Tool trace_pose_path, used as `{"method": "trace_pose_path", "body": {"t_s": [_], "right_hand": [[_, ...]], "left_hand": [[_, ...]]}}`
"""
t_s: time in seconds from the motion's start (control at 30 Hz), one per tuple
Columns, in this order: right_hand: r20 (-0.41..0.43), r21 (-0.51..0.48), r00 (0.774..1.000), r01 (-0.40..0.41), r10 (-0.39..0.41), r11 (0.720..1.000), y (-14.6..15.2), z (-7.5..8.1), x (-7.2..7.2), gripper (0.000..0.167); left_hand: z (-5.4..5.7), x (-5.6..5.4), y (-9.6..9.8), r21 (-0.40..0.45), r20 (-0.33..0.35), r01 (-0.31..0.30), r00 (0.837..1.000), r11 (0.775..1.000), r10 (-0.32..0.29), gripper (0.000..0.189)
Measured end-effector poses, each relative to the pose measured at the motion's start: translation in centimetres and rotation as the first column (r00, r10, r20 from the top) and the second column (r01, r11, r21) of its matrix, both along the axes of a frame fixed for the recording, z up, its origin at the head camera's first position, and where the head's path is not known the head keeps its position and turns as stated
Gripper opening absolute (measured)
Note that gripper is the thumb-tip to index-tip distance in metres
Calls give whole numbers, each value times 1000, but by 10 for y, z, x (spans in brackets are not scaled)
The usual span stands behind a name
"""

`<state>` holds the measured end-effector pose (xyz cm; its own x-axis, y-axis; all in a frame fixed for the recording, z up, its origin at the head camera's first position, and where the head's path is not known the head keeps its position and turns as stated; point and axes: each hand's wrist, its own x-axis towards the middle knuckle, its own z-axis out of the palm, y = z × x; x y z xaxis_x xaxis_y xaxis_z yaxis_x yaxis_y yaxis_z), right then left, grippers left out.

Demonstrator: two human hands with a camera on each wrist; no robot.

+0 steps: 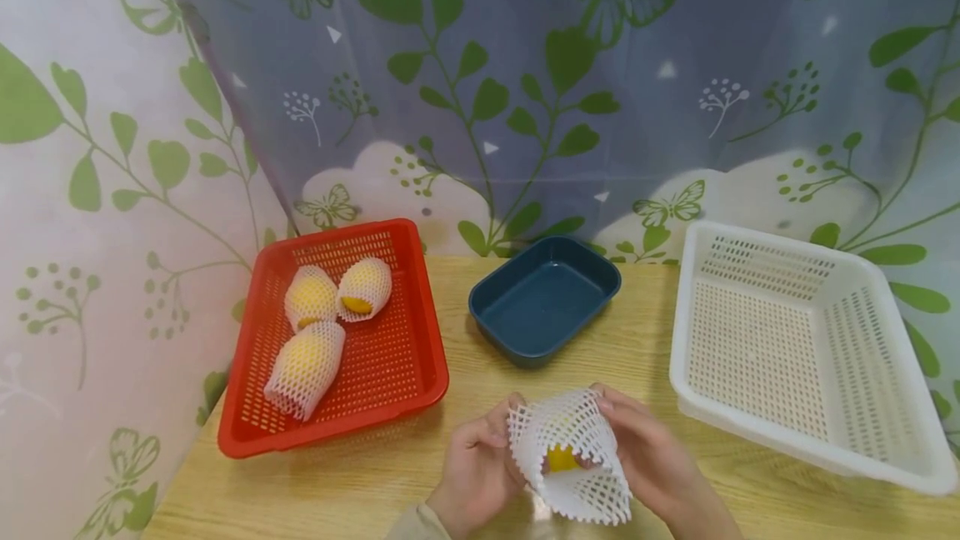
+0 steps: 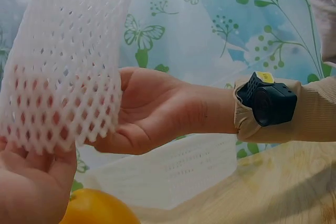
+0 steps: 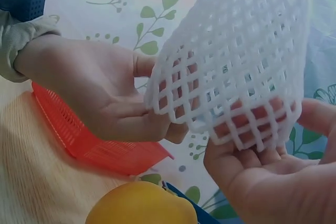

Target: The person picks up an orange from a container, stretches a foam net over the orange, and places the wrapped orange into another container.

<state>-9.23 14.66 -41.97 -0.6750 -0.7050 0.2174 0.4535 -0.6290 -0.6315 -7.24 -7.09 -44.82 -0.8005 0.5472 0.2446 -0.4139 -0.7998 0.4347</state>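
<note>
Between my hands is a white foam fruit net (image 1: pixel 581 494), its open mouth spread wide toward me. My left hand (image 1: pixel 480 469) grips its left edge, and my right hand (image 1: pixel 660 465) grips the right edge. Fingers show through the mesh in both wrist views. A smooth yellow fruit (image 3: pixel 142 205) sits below the net, apart from it, in the right wrist view. In the head view, only a patch of yellow shows through the net's mouth. In the red basket (image 1: pixel 360 427) at left lie 3 yellow fruits (image 1: pixel 303 357), each in a white foam net.
A dark blue tray (image 1: pixel 536 311) stands at the middle back of the wooden table (image 1: pixel 457 382). To the right is a white perforated basket (image 1: pixel 757 357). A patterned curtain (image 1: pixel 487 48) hangs behind the table.
</note>
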Motion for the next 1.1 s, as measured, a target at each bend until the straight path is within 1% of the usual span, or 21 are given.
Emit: {"method": "trace_pose_path", "body": {"t_s": [0.03, 0.1, 0.13, 0.2, 0.27, 0.33, 0.4, 0.47, 0.53, 0.57, 0.63, 0.73, 0.8, 0.9, 0.97, 1.07, 1.1], "right_hand": [[0, 14, 1000, 9, -9, 1000, 0, 0, 0, 45], [17, 45, 999, 30, -31, 999, 0, 0, 0, 43], [26, 59, 999, 42, -43, 997, 0, 0, 0, 41], [43, 102, 996, 70, -75, 992, 1, -1, -1, 37], [65, 155, 993, 92, -103, 984, 1, -3, -2, 34], [62, 210, 990, 107, -123, 972, 2, -7, -4, 32], [52, 268, 990, 114, -132, 957, 2, -12, -6, 32], [33, 318, 989, 123, -141, 940, 3, -19, -8, 33], [14, 379, 986, 147, -164, 914, 4, -25, -9, 32], [4, 412, 984, 162, -180, 896, 4, -28, -10, 31], [-6, 480, 976, 195, -219, 855, 4, -33, -11, 28], [-1, 568, 960, 231, -280, 790, 3, -40, -14, 22], [5, 610, 947, 251, -320, 751, 2, -45, -16, 19], [-2, 649, 931, 279, -365, 708, 1, -52, -18, 18], [-6, 661, 924, 291, -383, 692, 2, -56, -19, 18], [-1, 670, 919, 293, -394, 682, 4, -62, -20, 18], [4, 671, 918, 292, -397, 681, 5, -64, -21, 18]], "left_hand": [[0, 1, -1, -4, -2, 0, 1000, 1000, 0, 32], [-1, 2, -3, -22, 19, -10, 1000, 1000, 10, 31], [-1, 3, -4, -42, 35, -24, 999, 999, 25, 30], [-2, 3, -5, -98, 80, -68, 994, 993, 76, 27], [-4, 2, -6, -156, 132, -117, 982, 981, 138, 24], [-7, 1, -7, -211, 172, -157, 966, 965, 195, 22], [-12, -1, -8, -248, 204, -177, 951, 952, 230, 21], [-19, -3, -9, -284, 215, -189, 943, 940, 255, 18], [-26, -4, -10, -322, 215, -195, 938, 927, 272, 16], [-30, -5, -10, -337, 216, -197, 935, 921, 280, 16], [-37, -7, -10, -370, 218, -204, 929, 906, 298, 14], [-48, -10, -11, -419, 230, -215, 915, 882, 332, 13], [-55, -12, -11, -463, 228, -218, 907, 859, 353, 12], [-61, -14, -9, -527, 205, -227, 901, 819, 381, 10], [-64, -15, -6, -562, 176, -248, 896, 789, 407, 10], [-65, -18, -1, -603, 135, -298, 876, 740, 463, 11], [-66, -19, 0, -618, 114, -317, 869, 719, 481, 11]]}}
